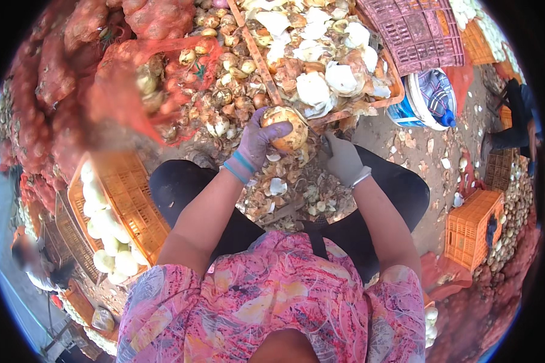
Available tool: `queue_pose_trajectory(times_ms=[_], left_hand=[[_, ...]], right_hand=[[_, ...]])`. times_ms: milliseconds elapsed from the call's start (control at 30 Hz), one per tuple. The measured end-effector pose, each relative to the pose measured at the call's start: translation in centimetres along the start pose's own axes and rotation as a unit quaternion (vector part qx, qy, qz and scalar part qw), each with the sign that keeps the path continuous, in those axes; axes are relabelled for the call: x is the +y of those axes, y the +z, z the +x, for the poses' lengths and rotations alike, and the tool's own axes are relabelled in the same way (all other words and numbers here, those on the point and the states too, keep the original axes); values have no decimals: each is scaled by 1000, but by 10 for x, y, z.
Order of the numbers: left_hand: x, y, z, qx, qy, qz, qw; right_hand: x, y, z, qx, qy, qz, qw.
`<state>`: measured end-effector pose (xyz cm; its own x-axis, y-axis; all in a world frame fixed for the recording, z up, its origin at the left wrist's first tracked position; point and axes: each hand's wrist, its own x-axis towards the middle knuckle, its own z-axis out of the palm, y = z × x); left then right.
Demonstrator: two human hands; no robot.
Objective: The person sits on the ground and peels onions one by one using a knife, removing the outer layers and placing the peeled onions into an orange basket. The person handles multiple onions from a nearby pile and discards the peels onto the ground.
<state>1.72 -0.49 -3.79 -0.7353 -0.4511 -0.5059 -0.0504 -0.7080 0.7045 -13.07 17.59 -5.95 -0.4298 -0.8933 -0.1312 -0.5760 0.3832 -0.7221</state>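
My left hand (258,141), in a purple knitted glove, grips a large yellow-skinned onion (291,131) over the ground between my knees. My right hand (344,159), in a grey glove, is closed around a small knife (314,132). The knife's thin blade reaches to the onion's right side, and its handle is mostly hidden by the fingers. Beneath both hands lie onion skins (278,186) and trimmings. Just beyond the onion is an orange crate (254,61) holding loose skins and white peeled layers (312,88).
Unpeeled onions (236,68) and red mesh sacks (156,20) lie ahead and left. An orange crate (138,204) of peeled onions (101,213) stands by my left knee. To the right are a bucket (408,102) holding cloth, a stool-like upturned crate (465,227) and another person's leg (508,138).
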Motion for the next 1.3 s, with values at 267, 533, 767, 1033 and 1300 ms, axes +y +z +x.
queue_pose_trajectory(times_ms=[267, 533, 767, 1033, 1300], left_hand=[[14, -1, -21, -130, 21, -137, 982], [18, 23, -45, -209, 33, -58, 976], [27, 26, -55, -223, 39, 16, 974], [34, 28, -50, -205, 110, 217, 948], [35, 20, -59, -235, 58, 155, 958]], right_hand=[[-59, -31, -45, -59, 203, 396, 894], [-71, -37, 4, 111, -16, 286, 952], [-105, -42, -23, 155, 28, 354, 922], [-113, -75, -30, 24, -5, 55, 998], [-109, -72, -32, -7, -83, -7, 997]])
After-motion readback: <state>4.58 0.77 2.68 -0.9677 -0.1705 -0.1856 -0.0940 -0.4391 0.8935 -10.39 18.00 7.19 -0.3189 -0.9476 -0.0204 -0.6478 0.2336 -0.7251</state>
